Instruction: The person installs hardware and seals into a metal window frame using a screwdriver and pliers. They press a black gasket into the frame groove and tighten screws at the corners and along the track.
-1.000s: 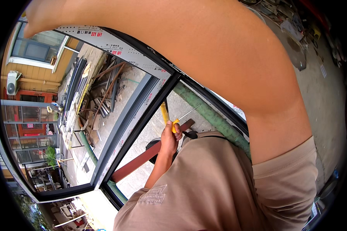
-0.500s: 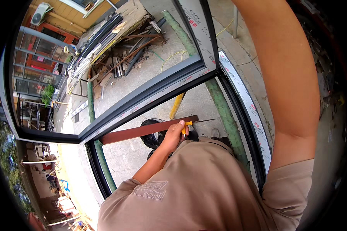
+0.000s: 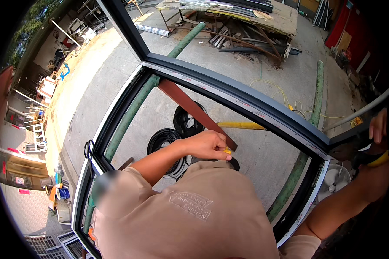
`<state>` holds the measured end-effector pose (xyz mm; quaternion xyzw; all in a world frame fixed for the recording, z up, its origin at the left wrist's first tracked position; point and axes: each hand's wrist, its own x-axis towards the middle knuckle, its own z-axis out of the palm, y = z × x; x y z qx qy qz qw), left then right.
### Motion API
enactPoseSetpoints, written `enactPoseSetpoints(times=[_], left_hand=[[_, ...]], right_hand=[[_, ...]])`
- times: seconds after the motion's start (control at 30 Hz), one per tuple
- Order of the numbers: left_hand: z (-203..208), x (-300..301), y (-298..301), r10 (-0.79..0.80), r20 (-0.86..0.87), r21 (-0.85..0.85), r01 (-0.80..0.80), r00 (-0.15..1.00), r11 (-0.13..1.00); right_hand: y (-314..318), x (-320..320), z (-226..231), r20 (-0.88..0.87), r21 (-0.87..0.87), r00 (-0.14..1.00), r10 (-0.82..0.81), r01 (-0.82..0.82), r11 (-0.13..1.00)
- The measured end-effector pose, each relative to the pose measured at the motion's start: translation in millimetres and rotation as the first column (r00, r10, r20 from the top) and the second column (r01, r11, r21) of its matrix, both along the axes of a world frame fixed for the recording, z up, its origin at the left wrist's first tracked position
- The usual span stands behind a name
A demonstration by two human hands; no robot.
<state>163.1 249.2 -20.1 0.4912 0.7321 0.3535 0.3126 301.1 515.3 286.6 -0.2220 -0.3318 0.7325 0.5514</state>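
I stand inside a large dark grey metal window frame (image 3: pixel 233 92), partly covered in white film with red print. In front of my body, my left hand (image 3: pixel 208 144) is closed around a screwdriver; only a bit of its yellow handle (image 3: pixel 227 151) shows past the fingers. Off to the right, my right hand (image 3: pixel 377 128) is raised beside the frame's right corner, in shadow. Its fingers are partly hidden, and a black and yellow object (image 3: pixel 373 160) is at its wrist; I cannot make out its kind.
Green pipes (image 3: pixel 127 123) run below the frame on both sides. A reddish-brown bar (image 3: pixel 190 105), a yellow pipe (image 3: pixel 242 125) and black cable coils (image 3: pixel 162 142) lie beneath it. Farther off stands a worktable (image 3: pixel 283 19) with scrap bars under it. A white fan (image 3: pixel 334 179) is at right.
My view has swung to the right. The right arm, stretched upward out of view before, is lower with its hand showing at the frame's corner. The left hand still grips the screwdriver.
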Motion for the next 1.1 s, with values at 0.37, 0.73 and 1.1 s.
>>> enactPoseSetpoints(times=[0.37,0.73,1.1], left_hand=[[28.5,-107.3,-167.1,0.123,-0.256,-0.229,-0.184,0.959,0.956],[10.5,-210.7,-269.8,0.015,-0.404,-0.392,-0.188,0.915,0.9],[-55.0,-239.0,-268.7,-0.146,-0.272,-0.349,0.043,0.951,0.936]], right_hand=[[-125.6,-102.0,-161.6,0.65,0.421,0.559,0.515,-0.829,0.368],[-230.2,-178.6,-325.0,0.868,0.236,0.413,0.276,-0.831,0.504],[-240.6,-200.6,-382.7,0.511,-0.417,0.603,0.612,-0.449,0.79]])
